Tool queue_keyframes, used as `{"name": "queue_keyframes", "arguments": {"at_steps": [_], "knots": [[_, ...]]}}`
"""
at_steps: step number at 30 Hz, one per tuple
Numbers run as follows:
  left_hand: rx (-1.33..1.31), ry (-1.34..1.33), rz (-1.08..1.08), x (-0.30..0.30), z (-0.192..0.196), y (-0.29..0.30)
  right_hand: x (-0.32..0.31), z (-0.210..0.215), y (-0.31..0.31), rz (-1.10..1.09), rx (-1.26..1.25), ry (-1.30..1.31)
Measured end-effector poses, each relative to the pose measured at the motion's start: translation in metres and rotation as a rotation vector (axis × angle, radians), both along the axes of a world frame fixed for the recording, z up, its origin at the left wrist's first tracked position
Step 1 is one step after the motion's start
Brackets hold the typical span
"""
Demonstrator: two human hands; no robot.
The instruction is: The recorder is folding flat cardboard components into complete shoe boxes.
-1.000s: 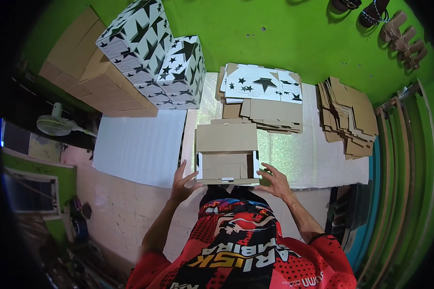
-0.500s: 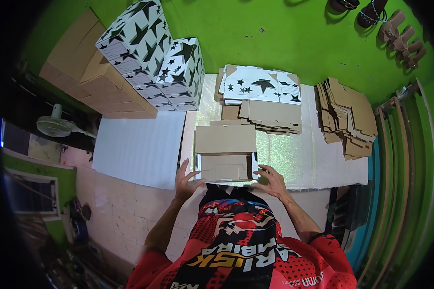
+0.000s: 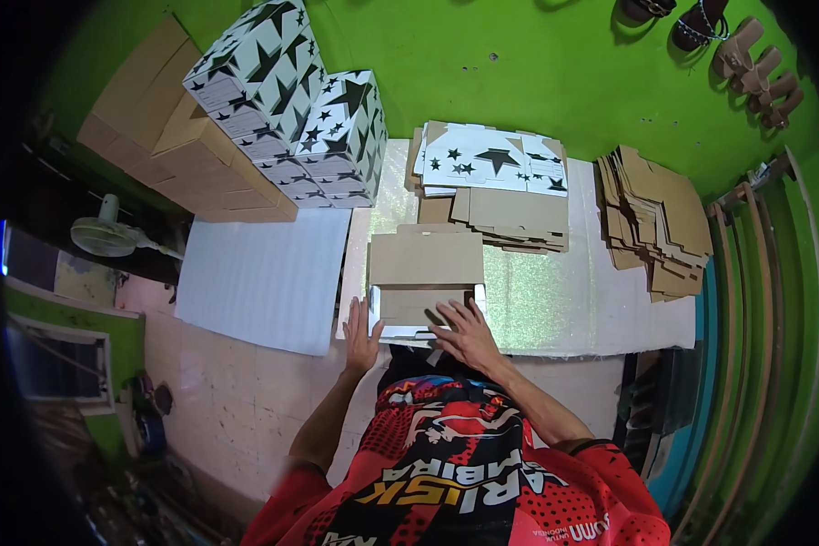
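Note:
A cardboard box [image 3: 427,260] stands at the table's near edge, its brown inside showing and its lid flap raised toward the far side. White side walls are visible at both ends. My left hand [image 3: 362,337] lies along the box's left wall with fingers stretched out. Over the front wall reaches my right hand [image 3: 466,333], fingers spread above the right part of the box's inside. Its fingertips cast a shadow on the cardboard; whether they touch the bottom I cannot tell.
Behind the box lies a pile of flat star-printed cardboard blanks [image 3: 496,162]. Brown flat blanks [image 3: 653,223] are stacked at the right. Folded star-printed boxes [image 3: 341,136] and brown boxes [image 3: 214,164] rise at the back left. A fan [image 3: 105,237] stands at the far left.
My right hand has left the box's right front corner and moved left, in over the front wall. My left hand has straightened its fingers along the left wall.

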State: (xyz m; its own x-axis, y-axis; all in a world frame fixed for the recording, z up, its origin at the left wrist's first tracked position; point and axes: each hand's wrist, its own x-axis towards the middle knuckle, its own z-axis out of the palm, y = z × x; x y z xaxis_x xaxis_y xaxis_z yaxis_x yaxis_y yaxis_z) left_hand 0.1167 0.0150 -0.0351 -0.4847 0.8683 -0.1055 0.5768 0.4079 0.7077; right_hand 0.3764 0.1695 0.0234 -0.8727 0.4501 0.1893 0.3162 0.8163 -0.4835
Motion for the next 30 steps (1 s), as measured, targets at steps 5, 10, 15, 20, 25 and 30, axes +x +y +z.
{"name": "queue_keyframes", "arguments": {"at_steps": [5, 10, 15, 20, 25, 30], "knots": [[-0.021, 0.001, 0.018, 0.003, 0.002, 0.0, 0.008, -0.022, -0.01, 0.192, 0.146, -0.047], [-0.03, 0.021, 0.026, 0.0, -0.004, -0.004, 0.014, -0.005, -0.011, 0.152, 0.039, -0.012], [-0.066, 0.093, 0.061, 0.002, -0.007, -0.011, -0.006, -0.001, 0.031, -0.507, -0.164, 0.219], [-0.036, 0.064, 0.05, 0.004, 0.006, 0.0, 0.006, -0.071, 0.103, -0.637, -0.781, 0.282], [-0.091, 0.069, 0.061, 0.003, -0.001, -0.007, 0.006, -0.059, 0.094, -0.592, -0.867, 0.41], [-0.002, 0.071, 0.051, 0.001, -0.018, -0.015, 0.019, -0.025, 0.082, -0.53, -0.863, 0.362]]}}
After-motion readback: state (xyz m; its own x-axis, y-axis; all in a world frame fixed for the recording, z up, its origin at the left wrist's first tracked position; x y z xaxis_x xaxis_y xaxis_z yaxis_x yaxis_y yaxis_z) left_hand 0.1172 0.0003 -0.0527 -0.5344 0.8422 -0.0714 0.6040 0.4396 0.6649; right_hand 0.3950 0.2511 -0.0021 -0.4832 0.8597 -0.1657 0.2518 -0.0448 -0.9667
